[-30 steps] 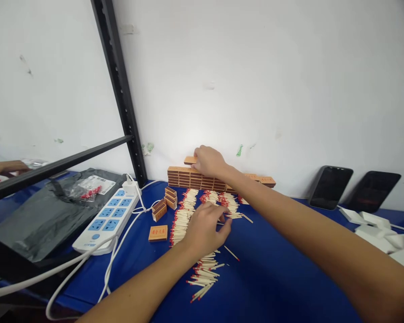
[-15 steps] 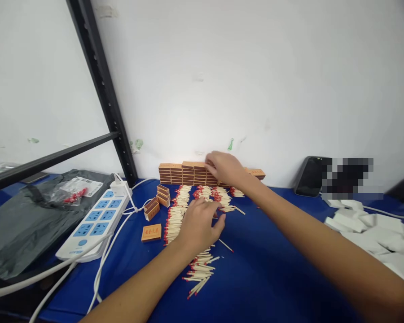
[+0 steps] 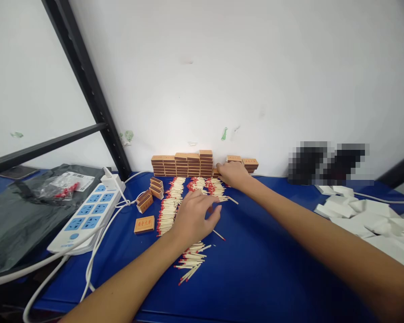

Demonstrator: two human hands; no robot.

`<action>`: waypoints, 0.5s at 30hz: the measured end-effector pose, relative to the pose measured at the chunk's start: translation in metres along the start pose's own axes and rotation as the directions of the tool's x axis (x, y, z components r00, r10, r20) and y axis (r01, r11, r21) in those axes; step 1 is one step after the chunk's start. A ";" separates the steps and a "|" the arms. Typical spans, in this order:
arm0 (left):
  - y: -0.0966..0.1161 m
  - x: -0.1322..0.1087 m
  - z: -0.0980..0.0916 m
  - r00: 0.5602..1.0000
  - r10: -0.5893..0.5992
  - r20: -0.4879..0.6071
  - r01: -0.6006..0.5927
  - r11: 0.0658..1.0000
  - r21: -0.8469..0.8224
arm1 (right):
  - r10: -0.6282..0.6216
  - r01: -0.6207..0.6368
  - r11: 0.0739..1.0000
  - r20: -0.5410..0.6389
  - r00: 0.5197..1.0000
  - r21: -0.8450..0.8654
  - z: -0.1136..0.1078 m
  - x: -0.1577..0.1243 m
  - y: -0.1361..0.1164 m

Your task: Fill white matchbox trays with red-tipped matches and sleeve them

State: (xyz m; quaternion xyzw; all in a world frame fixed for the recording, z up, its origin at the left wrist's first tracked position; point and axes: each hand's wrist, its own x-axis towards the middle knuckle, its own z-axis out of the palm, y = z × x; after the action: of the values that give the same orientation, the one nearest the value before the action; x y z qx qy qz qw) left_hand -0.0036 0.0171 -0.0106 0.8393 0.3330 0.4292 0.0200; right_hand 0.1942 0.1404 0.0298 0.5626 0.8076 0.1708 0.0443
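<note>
A wall of stacked orange matchboxes (image 3: 182, 165) stands against the white wall at the back of the blue table (image 3: 262, 269). My right hand (image 3: 234, 175) reaches to a gap low in that wall, its fingers closed round a matchbox (image 3: 217, 171) at table level. Rows of red-tipped matchsticks (image 3: 168, 211) lie in front of the stack. My left hand (image 3: 191, 216) rests on them with curled fingers and the thumb out; what it pinches is hidden. More loose matchsticks (image 3: 190, 262) lie under my left wrist.
A single matchbox (image 3: 144, 224) and a few open ones (image 3: 144, 200) lie left of the matchsticks. Further left are a white power strip (image 3: 87, 215) with cables, a black bag (image 3: 16, 224) and a black rack post (image 3: 87, 89). White foam pieces (image 3: 357, 215) lie at the right.
My right hand came down from the top of the matchbox stack to its base on the right. The view swung to the right. My left hand stayed on the matchsticks.
</note>
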 end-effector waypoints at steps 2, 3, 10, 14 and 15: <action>0.001 0.000 0.001 1.000 -0.003 -0.017 0.003 1.000 0.007 | -0.014 0.014 1.000 -0.003 1.000 -0.006 0.000 -0.001 0.000; 0.001 -0.001 0.002 1.000 0.009 -0.018 -0.008 1.000 0.006 | -0.022 0.022 1.000 -0.006 1.000 -0.008 0.001 -0.003 0.001; -0.002 -0.001 0.004 1.000 0.025 -0.002 -0.025 0.999 -0.035 | -0.017 0.017 0.999 -0.021 1.000 -0.030 0.008 -0.006 0.004; -0.005 0.001 0.001 1.000 -0.019 -0.022 0.018 1.000 -0.017 | -0.001 -0.001 0.999 -0.047 0.999 -0.034 -0.003 -0.003 0.007; -0.006 0.001 0.001 0.999 -0.041 -0.025 0.041 0.999 -0.011 | 0.006 -0.008 0.999 -0.058 0.998 -0.034 -0.007 -0.004 0.008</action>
State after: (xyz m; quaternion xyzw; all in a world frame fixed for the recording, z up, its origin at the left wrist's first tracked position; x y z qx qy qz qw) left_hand -0.0052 0.0225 -0.0121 0.8267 0.3483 0.4409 0.0291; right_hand 0.2010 0.1379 0.0381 0.5595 0.8036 0.2009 0.0301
